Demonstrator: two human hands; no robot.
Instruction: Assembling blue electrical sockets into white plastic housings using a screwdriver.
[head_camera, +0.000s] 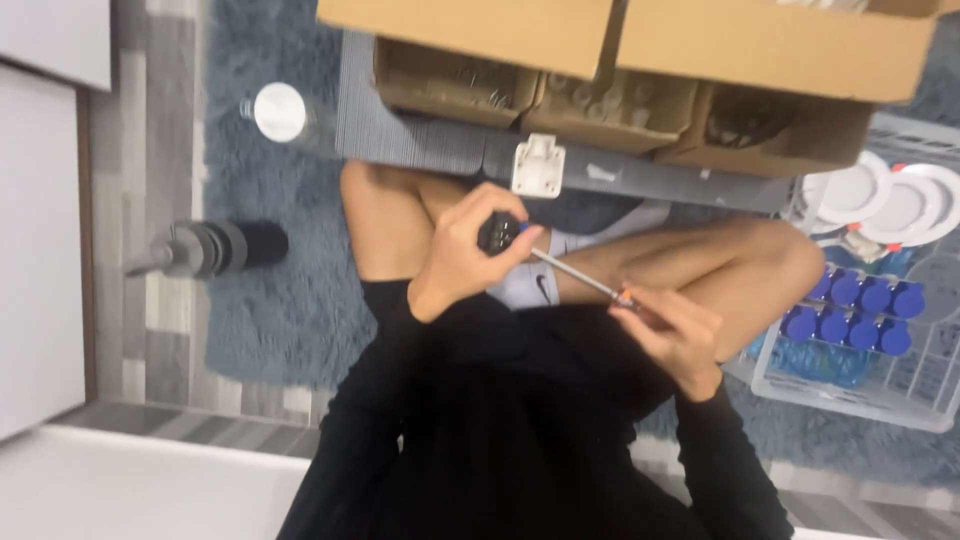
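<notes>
On a blue shaggy rug, one screwdriver lies across the person's lap: the left hand wraps its dark handle, the right hand pinches its tip. At right, eight blue caps fill a white crate; three cardboard boxes sit beyond.

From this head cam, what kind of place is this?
Probably a room at home used as a makeshift workspace: the person sits cross-legged on a shaggy blue-grey rug over plank flooring, beside open cardboard boxes and a white crate of blue-capped parts.
</notes>
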